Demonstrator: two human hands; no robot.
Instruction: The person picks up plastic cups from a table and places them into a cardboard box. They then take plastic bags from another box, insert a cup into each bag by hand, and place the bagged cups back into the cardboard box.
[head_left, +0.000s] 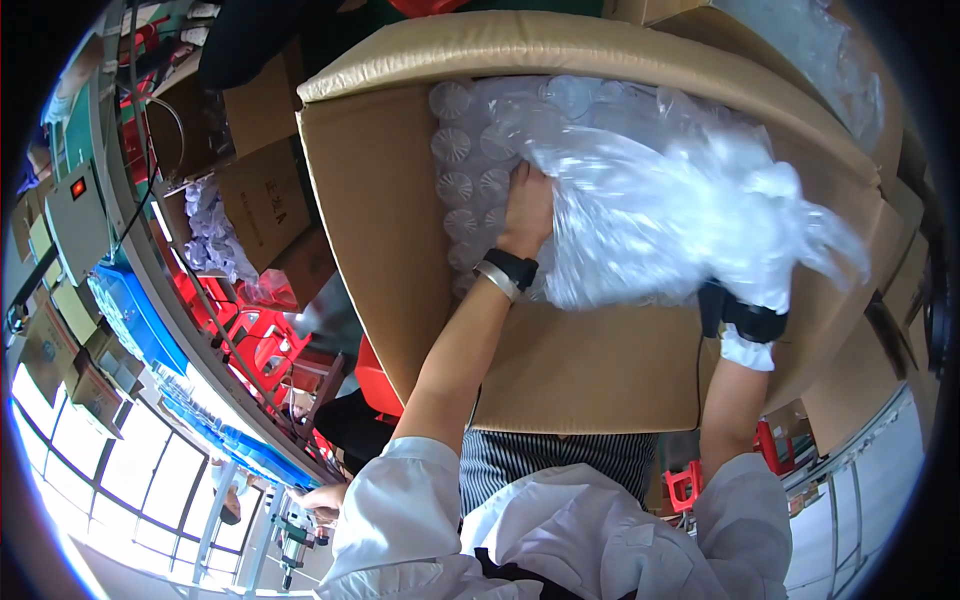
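A large cardboard box (375, 200) stands open in front of me. Rows of whitish round pieces with ribbed ends (455, 187) fill it, seen end-on. Over their right part lies a crumpled clear plastic bag (640, 220). My left hand (527, 210), with a black strap and a pale band at the wrist, reaches in against the bag's left edge; its fingertips are hidden. At the right, my right hand (768, 255) seems to be in a white glove, blurred against the film. It is closed on the bunched plastic, with a black strap round its wrist.
Cardboard flaps (600, 50) rise at the far side. To the left stand a carton with white pieces (215, 235), red stools (265, 345) and a bench with blue trays (140, 315). Another box holding plastic film (815, 60) is at the far right. A person (235, 495) is at lower left.
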